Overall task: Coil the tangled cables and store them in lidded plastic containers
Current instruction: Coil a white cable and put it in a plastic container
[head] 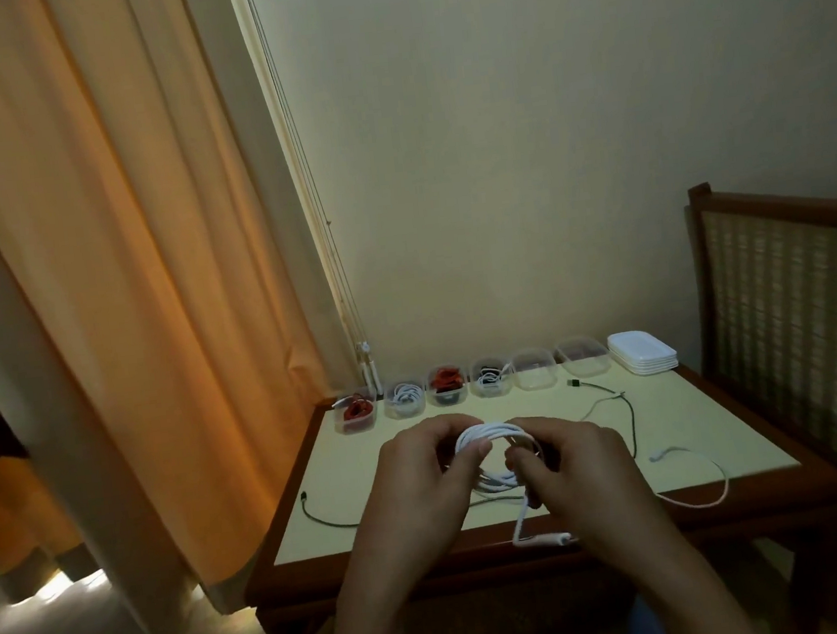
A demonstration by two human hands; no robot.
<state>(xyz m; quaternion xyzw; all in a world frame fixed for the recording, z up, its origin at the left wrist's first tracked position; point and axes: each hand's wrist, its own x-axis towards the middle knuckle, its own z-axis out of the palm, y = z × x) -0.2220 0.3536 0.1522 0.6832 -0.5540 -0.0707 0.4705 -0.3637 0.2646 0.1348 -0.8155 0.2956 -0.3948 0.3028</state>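
Your left hand (pixel 420 476) pinches the coil (pixel 485 434) and your right hand (pixel 574 470) grips its other side, so wind the tail (pixel 520 528) hanging below your fingers (pixel 467 458) round it snugly.

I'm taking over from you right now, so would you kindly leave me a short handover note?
Left hand: grips the white coil above the table.
Right hand: pinches the coil's other side. The tail hangs down at the table's front edge.
Done: four filled containers stand along the back, without lids.
Ready: two empty containers beside them, and the lids stacked at the back right.
Left: finish this coil, coil the dark cable and the loose white cable, box them, and fit the lids.
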